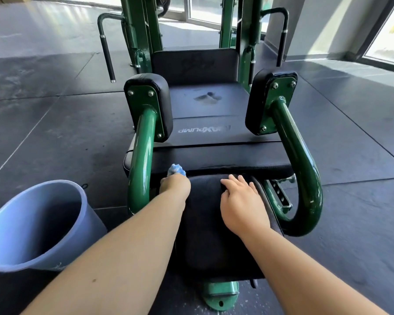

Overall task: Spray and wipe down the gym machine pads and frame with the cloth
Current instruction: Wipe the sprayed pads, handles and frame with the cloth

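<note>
Bare arms, both of them, from the six o'clock edge upward; the left forearm [123, 253] carried one small dark spot down at seven o'clock, and left hand [174, 186] and right hand [243, 206] were bare too.

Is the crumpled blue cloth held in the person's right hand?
No, the left hand grips the crumpled blue cloth, while the right hand rests open on the black padded cushion.

Glossy green-painted metal is seen on the frame [143, 155]; the pads [209, 153] are covered in smooth black vinyl (slightly scuffed). A matt plastic bucket [32, 223] and fuzzy blue cloth [175, 169] are shown.
</note>
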The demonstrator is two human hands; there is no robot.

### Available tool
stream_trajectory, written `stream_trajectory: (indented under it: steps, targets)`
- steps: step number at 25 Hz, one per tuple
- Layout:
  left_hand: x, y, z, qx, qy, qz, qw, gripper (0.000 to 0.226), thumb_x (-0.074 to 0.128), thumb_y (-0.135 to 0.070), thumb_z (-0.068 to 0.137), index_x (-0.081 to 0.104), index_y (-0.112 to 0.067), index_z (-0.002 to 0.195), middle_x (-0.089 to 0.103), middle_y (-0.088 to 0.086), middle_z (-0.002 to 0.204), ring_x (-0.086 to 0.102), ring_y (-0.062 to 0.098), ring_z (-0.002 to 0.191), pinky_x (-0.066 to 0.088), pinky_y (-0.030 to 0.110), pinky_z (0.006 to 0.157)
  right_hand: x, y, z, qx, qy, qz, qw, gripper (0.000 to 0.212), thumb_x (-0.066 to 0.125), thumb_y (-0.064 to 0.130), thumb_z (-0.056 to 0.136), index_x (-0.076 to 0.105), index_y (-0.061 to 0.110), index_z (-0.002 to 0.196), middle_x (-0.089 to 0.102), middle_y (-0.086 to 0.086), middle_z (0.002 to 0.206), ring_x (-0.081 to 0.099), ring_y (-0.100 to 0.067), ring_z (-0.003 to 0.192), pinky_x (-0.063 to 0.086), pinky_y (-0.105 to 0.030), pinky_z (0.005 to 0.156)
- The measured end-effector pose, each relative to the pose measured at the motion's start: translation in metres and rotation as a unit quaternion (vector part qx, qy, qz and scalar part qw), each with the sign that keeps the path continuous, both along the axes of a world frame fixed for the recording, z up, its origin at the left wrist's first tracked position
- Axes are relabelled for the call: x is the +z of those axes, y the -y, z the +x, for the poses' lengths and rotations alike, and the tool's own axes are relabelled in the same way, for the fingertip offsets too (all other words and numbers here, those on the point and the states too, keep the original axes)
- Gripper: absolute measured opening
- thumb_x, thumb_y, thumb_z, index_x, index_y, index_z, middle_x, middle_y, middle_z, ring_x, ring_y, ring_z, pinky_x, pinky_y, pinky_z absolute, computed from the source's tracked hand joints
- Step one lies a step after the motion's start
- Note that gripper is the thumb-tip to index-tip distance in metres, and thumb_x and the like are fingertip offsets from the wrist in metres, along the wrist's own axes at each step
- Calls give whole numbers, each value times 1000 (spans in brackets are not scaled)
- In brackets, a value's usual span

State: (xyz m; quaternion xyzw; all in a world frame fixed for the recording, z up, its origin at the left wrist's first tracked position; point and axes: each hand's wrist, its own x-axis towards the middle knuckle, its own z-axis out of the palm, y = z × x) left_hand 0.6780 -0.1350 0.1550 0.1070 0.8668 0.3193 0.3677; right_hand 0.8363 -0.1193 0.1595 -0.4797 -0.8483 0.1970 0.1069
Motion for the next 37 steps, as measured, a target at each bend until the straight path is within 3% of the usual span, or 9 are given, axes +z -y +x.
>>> stream_trajectory:
  steps: [7, 11, 16, 20, 24, 26, 30, 33, 37]
  targets:
    - [9, 57, 28, 44, 23, 7, 999, 44, 34, -26, 101, 36, -9, 141, 55, 15, 123, 55, 29, 104, 41, 34, 90, 3, -3, -2, 8, 21, -11, 1000, 46, 29, 17, 99, 42, 22, 142, 27, 3, 157, 14, -16, 147, 6, -34, 120]
    - [15, 12, 7, 51, 97, 14, 994, 49, 22, -27, 105, 27, -5, 148, 30, 14, 152, 32, 30, 137, 29, 38, 108, -1, -5, -2, 19, 35, -10, 999, 48, 28, 16, 99, 39, 23, 145, 25, 4, 158, 12, -15, 147, 4, -34, 120]
    - [0, 20, 5, 41, 80, 74, 993, 46, 26, -28, 102, 39, -5, 141, 44, 14, 143, 46, 31, 128, 41, 33, 89, -5, -9, -4, 13, 35, -4, 999, 48, 28, 17, 98, 40, 24, 144, 25, 4, 158, 13, -15, 147, 6, -35, 120]
    - [5, 77, 36, 74, 47, 22, 996, 43, 28, -26, 102, 40, -7, 139, 46, 16, 137, 46, 34, 124, 37, 41, 105, -1, -5, -4, 20, 59, -13, 998, 49, 28, 16, 97, 39, 24, 144, 25, 3, 158, 13, -17, 147, 7, -37, 119]
    - [15, 133, 70, 133, 157, 66, 976, 19, 34, -25, 97, 52, -18, 98, 55, 12, 96, 61, 35, 84, 56, 38, 74, 9, -5, -3, 42, 86, -53, 994, 52, 29, 13, 96, 35, 23, 147, 22, -1, 159, 10, -22, 148, 5, -42, 120]
    - [20, 139, 72, 168, 188, 90, 963, 18, 35, -24, 93, 53, -20, 94, 55, 9, 90, 59, 29, 80, 56, 42, 73, 18, 0, 3, 31, 66, -65, 995, 53, 31, 9, 94, 40, 22, 144, 25, -2, 158, 10, -24, 147, 3, -46, 120]
    - [5, 137, 77, 182, 161, 130, 961, 38, 36, -31, 94, 49, -32, 130, 59, 5, 119, 59, 31, 103, 52, 50, 89, 28, 17, 32, -64, -28, -70, 995, 48, 34, 8, 92, 55, 23, 133, 41, -10, 149, 26, -25, 143, 17, -43, 118]
    - [-3, 157, 103, 192, 111, 136, 966, 32, 37, -32, 96, 56, -19, 117, 61, 8, 111, 61, 32, 99, 49, 42, 93, 20, 23, 51, -128, -77, -66, 987, 45, 35, 13, 88, 62, 26, 122, 60, -8, 127, 49, -29, 123, 34, -45, 109]
    - [10, 182, 137, 145, -13, 101, 984, 28, 37, -31, 98, 54, -11, 108, 60, 8, 95, 55, 28, 85, 42, 32, 75, 17, 37, 62, -227, -185, -116, 949, 40, 34, 19, 92, 62, 23, 120, 65, -4, 113, 58, -28, 105, 47, -36, 92]
